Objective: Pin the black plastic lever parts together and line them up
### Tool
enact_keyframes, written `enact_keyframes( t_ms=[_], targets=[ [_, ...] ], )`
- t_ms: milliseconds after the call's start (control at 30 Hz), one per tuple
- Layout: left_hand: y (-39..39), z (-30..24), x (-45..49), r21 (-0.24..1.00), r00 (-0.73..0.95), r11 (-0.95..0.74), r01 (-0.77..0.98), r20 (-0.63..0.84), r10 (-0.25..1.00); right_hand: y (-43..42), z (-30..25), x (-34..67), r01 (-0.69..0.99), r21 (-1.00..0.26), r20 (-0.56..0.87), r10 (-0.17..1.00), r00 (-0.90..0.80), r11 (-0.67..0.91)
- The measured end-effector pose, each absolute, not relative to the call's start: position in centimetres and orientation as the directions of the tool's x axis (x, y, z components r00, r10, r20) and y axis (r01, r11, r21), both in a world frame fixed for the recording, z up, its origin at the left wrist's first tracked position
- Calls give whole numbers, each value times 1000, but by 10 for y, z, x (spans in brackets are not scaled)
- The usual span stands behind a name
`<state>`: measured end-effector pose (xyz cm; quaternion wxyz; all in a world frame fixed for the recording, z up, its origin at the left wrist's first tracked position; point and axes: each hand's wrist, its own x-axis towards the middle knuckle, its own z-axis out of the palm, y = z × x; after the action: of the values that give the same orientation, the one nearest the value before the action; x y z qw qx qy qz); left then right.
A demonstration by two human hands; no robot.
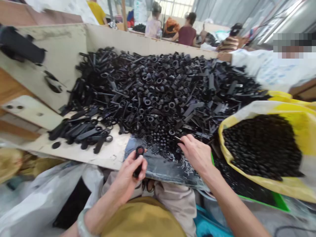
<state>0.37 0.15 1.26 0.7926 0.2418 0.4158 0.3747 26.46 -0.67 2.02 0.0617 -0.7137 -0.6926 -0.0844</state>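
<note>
Along the near edge of the heap of black plastic parts, the left hand stands raised on a bent forearm, its fingers curled around an upright black plastic handle. The right hand reaches forward palm-down at the heap's edge, its fingers pressed together, pinching a thin black piece. A dark plastic sheet lies beneath that edge, between the hands. Right of the heap, a yellow-and-white sack holds small black round parts, while a co-worker's white sleeve stretches over the heap's far side.
</note>
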Motion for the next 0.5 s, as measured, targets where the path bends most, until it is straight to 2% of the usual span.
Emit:
enact_keyframes(
  t_ms=[67, 100, 167, 233, 300, 367, 433, 500],
  targets=[
    [1, 13, 3, 670, 397, 611, -422, -470, 789, -14, 17, 269, 998, -43, 358, 933, -33, 52],
    [1, 13, 3, 655, 407, 612, -443, -462, 788, -17, 15, 268, 985, -131, 425, 904, -47, 112],
    [1, 12, 2, 645, 396, 581, -496, -428, 813, -24, 14, 255, 888, -411, 514, 857, 37, 208],
    [1, 11, 2, 635, 374, 549, -543, -402, 835, -32, 13, 226, 619, -741, 431, 891, 142, 260],
    [1, 10, 3, 598, 358, 546, -587, -413, 837, -38, 10, 189, 265, -956, 176, 972, 156, 130],
    [0, 11, 3, 553, 349, 551, -625, -433, 831, -41, 4, 155, 5, -999, -42, 988, 151, -44],
    [-1, 11, 3, 535, 343, 542, -649, -430, 835, -42, -4, 131, -147, -985, -115, 971, 208, -85],
    [-1, 11, 2, 543, 349, 531, -651, -407, 844, -40, -10, 119, -219, -971, -154, 955, 254, -98]
  ],
)
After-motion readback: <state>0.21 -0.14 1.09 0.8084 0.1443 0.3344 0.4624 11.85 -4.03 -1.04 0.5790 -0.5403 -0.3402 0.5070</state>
